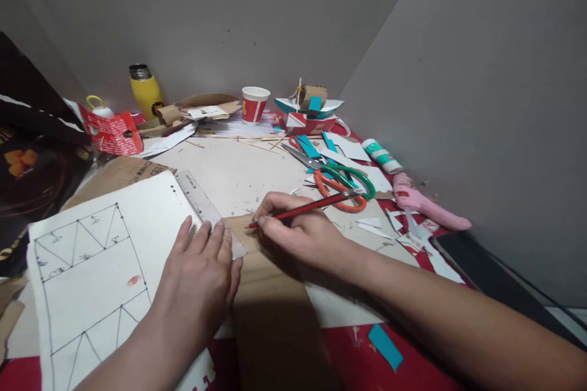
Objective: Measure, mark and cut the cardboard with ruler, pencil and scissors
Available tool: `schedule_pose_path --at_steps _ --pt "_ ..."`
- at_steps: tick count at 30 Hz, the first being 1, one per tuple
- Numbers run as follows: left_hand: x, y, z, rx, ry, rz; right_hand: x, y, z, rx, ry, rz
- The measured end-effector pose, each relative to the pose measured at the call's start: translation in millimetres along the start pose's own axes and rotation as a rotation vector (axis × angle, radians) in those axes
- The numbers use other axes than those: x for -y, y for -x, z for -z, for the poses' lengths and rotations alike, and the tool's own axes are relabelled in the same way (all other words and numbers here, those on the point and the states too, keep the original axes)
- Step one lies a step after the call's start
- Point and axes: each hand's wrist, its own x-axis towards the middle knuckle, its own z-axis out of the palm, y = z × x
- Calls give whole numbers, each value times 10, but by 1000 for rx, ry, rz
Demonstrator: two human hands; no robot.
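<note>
My left hand [202, 275] lies flat with its fingers spread over the edge of a sketch sheet [96, 299] and a clear plastic ruler [192, 192]. Dark lines form zigzag truss shapes on the sheet. Between my right hand's [298, 229] thumb and fingers is a red and black pencil [312, 204], its tip close above a brown cardboard piece [270, 299]. Whether the tip touches the cardboard I cannot tell. The ruler's near end rests on the cardboard, just left of the pencil tip.
Green-handled scissors [362, 177] and orange-handled scissors [339, 195] lie beyond my right hand among paper scraps. A pink glue gun [431, 204] is at the right. Behind stand a yellow bottle [147, 95], a paper cup [254, 107] and a small model boat [312, 104].
</note>
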Motion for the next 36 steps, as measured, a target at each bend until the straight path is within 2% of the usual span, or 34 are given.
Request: schedule_pose_path --at_steps 4,16,36 --pt "9 5 -10 -27 -2 -22 -86 -46 -67 -11 -107 -21" --pt "18 11 26 14 -8 -25 -175 -141 -188 46 9 82" --pt "27 -1 21 16 2 -26 -160 -172 -199 81 23 111"
